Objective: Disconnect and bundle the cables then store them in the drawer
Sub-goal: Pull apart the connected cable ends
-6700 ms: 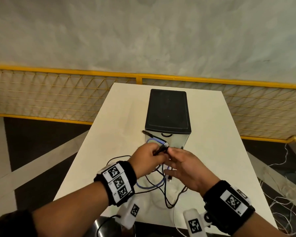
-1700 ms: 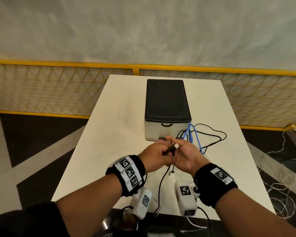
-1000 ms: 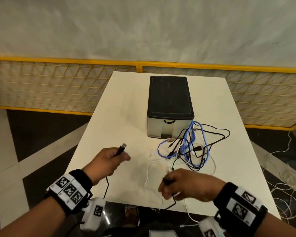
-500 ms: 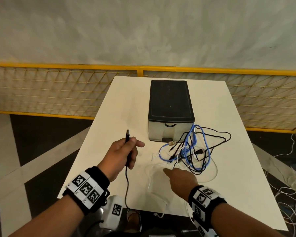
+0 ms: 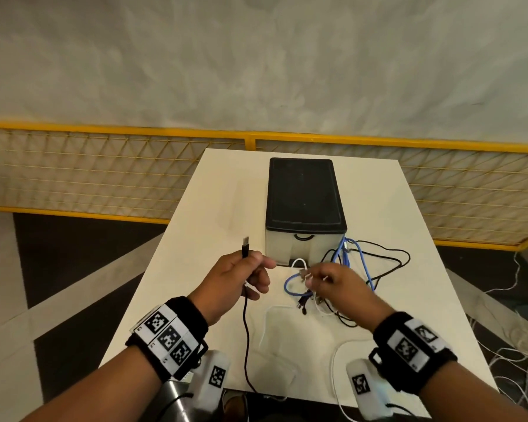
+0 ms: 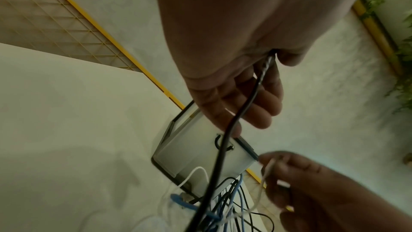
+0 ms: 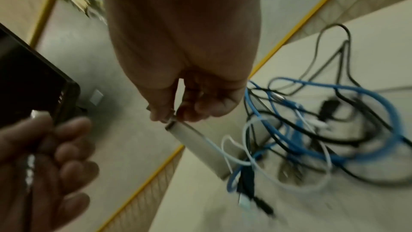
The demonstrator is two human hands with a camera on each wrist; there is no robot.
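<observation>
The left hand point(image 5: 237, 277) grips the black cable point(image 5: 246, 330) below its upright plug, while the right hand point(image 5: 337, 286) pinches a white cable point(image 7: 225, 149) end beside the drawer unit point(image 5: 304, 205).

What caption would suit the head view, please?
Left hand holds black USB cable; right hand pinches white cable.

My head camera sits high, looking forward and down over the white worktop point(image 5: 214, 214) toward the mesh fence point(image 5: 104, 175) and wall. The left wrist camera looks along the palm of the left hand point(image 6: 234, 70), very close, tilted up at the drawer box point(image 6: 200, 158). The right wrist camera (blurred) does likewise past the right hand point(image 7: 185, 70) onto the cable tangle point(image 7: 312, 130). All three share the drawer box, the cable tangle and the opposite hand.
</observation>
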